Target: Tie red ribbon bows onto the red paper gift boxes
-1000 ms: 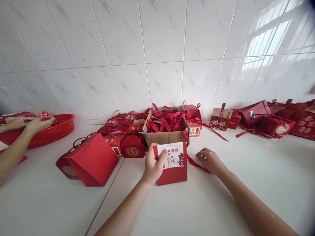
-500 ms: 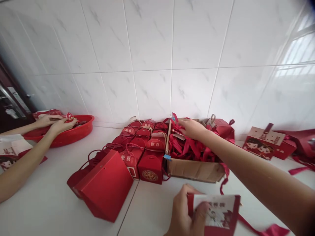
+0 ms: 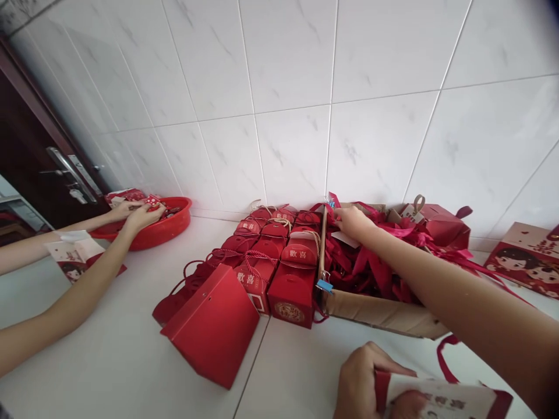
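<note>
My left hand [image 3: 360, 378] grips a red and white gift box [image 3: 445, 396] with printed lettering, its lower part cut off by the bottom edge. My right hand [image 3: 354, 226] reaches into a cardboard box [image 3: 384, 311] filled with dark red ribbons [image 3: 379, 262]. At the box's back left corner its fingers close on a ribbon; the fingertips are partly hidden. A pale tag [image 3: 346, 238] lies just below that hand. Left of the cardboard box stand several red candy boxes [image 3: 290, 294] in rows, some with cord handles.
A larger plain red box [image 3: 213, 331] leans in front of the rows. At left, another person's hands [image 3: 142, 215] hold a small red packet over a red basin [image 3: 174, 230]. An illustrated box [image 3: 526, 256] stands at far right. A tiled wall [image 3: 292, 145] backs the table.
The view has swung left, so things sit farther right in it. My left hand and its gift box are lower, the box tipped flatter. My right hand stays at the same corner.
</note>
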Demonstrator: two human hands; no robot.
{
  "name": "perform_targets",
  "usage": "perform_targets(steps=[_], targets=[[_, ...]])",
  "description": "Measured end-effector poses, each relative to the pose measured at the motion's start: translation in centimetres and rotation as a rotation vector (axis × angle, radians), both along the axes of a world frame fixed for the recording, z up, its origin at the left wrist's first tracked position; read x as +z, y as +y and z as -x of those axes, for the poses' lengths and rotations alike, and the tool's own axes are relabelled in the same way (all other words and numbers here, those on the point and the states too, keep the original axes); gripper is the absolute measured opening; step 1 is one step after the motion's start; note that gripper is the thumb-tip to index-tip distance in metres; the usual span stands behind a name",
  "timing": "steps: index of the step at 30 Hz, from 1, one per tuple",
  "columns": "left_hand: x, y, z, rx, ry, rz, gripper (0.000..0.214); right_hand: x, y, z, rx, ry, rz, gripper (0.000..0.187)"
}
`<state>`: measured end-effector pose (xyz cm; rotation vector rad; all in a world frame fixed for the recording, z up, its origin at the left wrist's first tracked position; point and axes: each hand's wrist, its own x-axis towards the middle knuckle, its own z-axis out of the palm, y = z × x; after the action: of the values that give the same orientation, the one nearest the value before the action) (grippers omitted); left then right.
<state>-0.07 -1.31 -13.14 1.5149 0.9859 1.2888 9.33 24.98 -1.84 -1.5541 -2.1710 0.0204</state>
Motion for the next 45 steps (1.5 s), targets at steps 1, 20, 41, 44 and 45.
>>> perform_targets(steps=[1, 20, 41, 44, 45], targets=[[0.1, -0.1, 0.0, 0.008, 0.011, -0.005, 0.030, 0.5, -0.3, -0.5, -0.014, 0.053, -0.024, 0.011], [2.6, 0.0, -0.7, 0.055, 0.002, -0.235, 0.018, -2.4, -27.1, -14.5, 0.376, 1.477, -0.163, 0.008], [3.5, 0.6, -1.1, 0.162, 0.089, -0.337, 0.024, -8.9, -28.1, -14.2, 0.363, 1.490, 0.236, 0.011], [3.4, 0.5, -1.0, 0.167, 0.097, -0.333, 0.024, -8.7, -28.4, -14.0, 0.375, 1.465, 0.199, 0.007], [3.4, 0.5, -1.0, 0.174, 0.101, -0.336, 0.023, -8.5, -28.6, -13.8, 0.392, 1.458, 0.188, 0.006]])
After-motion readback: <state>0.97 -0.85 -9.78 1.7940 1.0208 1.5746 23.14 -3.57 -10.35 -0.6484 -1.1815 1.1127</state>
